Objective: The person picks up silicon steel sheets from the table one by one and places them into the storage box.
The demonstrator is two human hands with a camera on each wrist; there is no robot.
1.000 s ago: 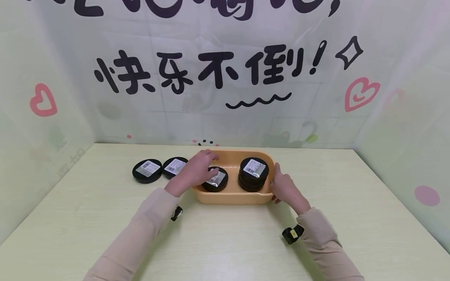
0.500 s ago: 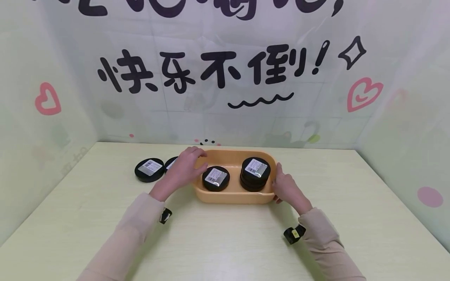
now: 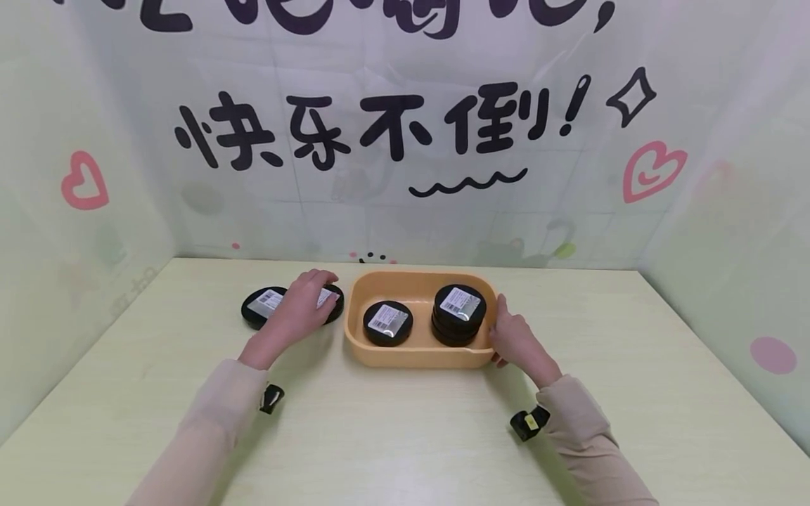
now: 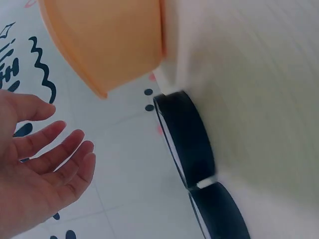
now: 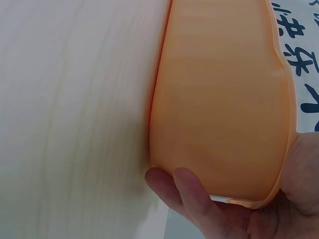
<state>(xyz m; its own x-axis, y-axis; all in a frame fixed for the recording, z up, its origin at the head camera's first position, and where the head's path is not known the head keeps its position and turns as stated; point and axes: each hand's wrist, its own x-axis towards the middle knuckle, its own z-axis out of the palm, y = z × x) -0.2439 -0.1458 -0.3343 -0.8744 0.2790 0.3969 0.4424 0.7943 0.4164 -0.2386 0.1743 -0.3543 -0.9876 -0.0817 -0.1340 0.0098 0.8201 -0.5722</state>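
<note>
My left hand (image 3: 294,309) hovers over a flat black round disc (image 3: 339,301) with a white barcode label, partly covering it in the head view. In the left wrist view its fingers are apart and loosely bent, with nothing between them; the black discs' edges (image 4: 185,137) lie beyond. A matching disc (image 3: 255,315) lies just left of the first. My right hand (image 3: 517,339) grips the right end of an orange tray (image 3: 418,359), fingers against its outer wall and thumb at the rim. Inside the tray are one disc (image 3: 388,323) on the left and a stack of discs (image 3: 459,313) on the right.
All of this stands on a pale wooden table (image 3: 405,436). A white printed backdrop (image 3: 405,225) with black lettering rises behind the table and along both sides. Small black devices are strapped at both wrists.
My left hand has moved left out of the tray to the loose discs, uncovering the single disc in the tray. The right hand stays at the tray's end.
</note>
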